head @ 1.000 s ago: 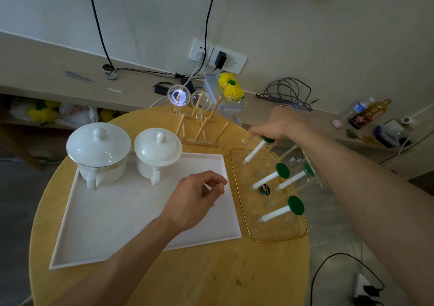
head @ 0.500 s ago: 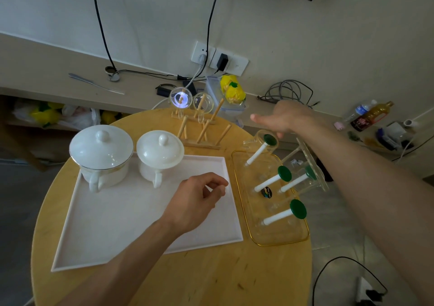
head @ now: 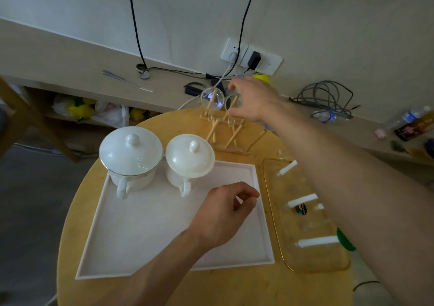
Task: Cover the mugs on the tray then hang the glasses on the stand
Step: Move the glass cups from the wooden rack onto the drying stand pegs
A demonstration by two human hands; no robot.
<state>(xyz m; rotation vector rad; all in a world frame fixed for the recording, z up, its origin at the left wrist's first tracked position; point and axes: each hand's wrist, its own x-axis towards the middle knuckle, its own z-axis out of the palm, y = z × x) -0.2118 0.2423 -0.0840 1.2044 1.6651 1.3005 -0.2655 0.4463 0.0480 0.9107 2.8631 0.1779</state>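
Observation:
Two white lidded mugs, a large one (head: 130, 155) and a smaller one (head: 190, 157), stand at the back of the white tray (head: 152, 230). Behind them is the wooden stand (head: 225, 139), where one clear glass (head: 212, 99) hangs on the left. My right hand (head: 252, 100) reaches over the stand, thumb and fingers closed around a second glass (head: 231, 101) on it. My left hand (head: 225, 211) rests loosely curled on the white tray and holds nothing. Under my right forearm, several glasses with white stems (head: 303, 200) and green bases (head: 344, 240) lie in a clear gold-rimmed tray (head: 305, 261).
Everything sits on a round wooden table (head: 211, 287). Behind it runs a ledge with a wall socket (head: 251, 56), hanging cables, a coiled cable (head: 326, 96), a metal utensil (head: 126, 83) and bottles (head: 413, 122) at the far right. Bags lie under the ledge at left.
My right hand left the glass lying in the clear tray and moved back and left to the stand, closing around a hanging glass. My left hand stayed on the white tray.

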